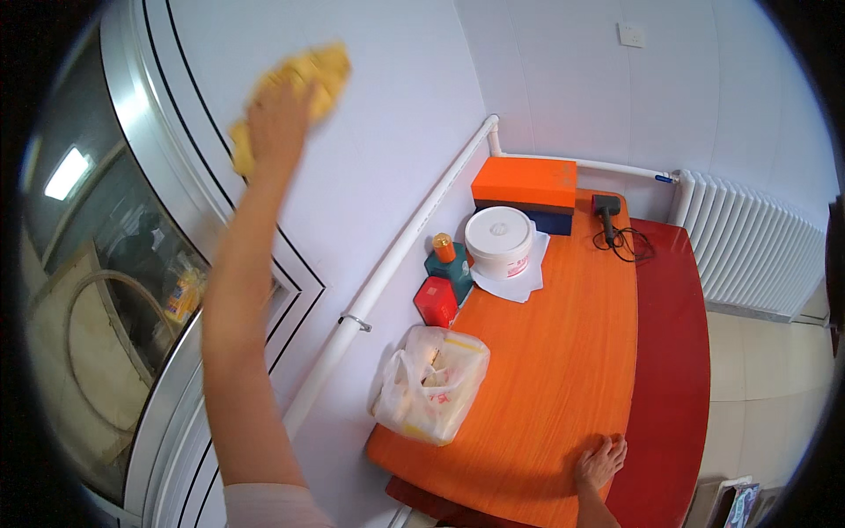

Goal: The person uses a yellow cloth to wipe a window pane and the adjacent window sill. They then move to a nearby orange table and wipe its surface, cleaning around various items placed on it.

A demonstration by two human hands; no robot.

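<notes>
My left hand [280, 125] is raised at the upper left, pressing a yellow cloth [317, 72] against the white wall [389, 112] beside the window frame. Hand and cloth are slightly blurred. Down at the lower right, my right hand [599, 462] lies on the edge of the orange wood-grain table [548, 369], holding nothing, its fingers a little spread. The nearest item on the tabletop to its left is a white plastic bag [429, 389] with packages inside.
Along the wall stand a red box [436, 302], a green bottle [450, 267], a lidded white tub [500, 241] on paper and an orange box [525, 181]. A hair dryer [606, 211] with its cord lies farther back. A white pipe [396, 254] crosses the wall; a radiator [746, 244] stands right.
</notes>
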